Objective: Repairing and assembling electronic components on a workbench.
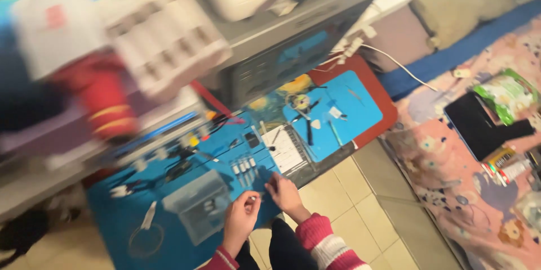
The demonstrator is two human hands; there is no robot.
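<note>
Head view, tilted and motion-blurred. Both hands sit at the near edge of the blue mat point(129, 219) on the low counter point(338, 154).

Left hand point(241, 220): fingers curled, thumb and forefinger pinched on a small pale part point(253, 197) at the fingertips. Too small and blurred to tell what it is.

Right hand point(284, 193): fingers bent down onto the mat edge, tips just beside the part; whether this grip has hold of anything I cannot tell.

Key relation: the part lies between the two hands, at the top of the left hand and just left of the right fingertips. The left hand has it, the right is touching or nearly so. Its long axis cannot be read.

Around: a row of small vials point(244, 167) just beyond the hands, a clear plastic box point(198, 205) to the left, a white card point(284, 149) further up the mat, a wire loop point(145, 240) near the left corner. Tile floor point(366, 202) below, a patterned pink cloth point(445, 180) well apart on the right
</note>
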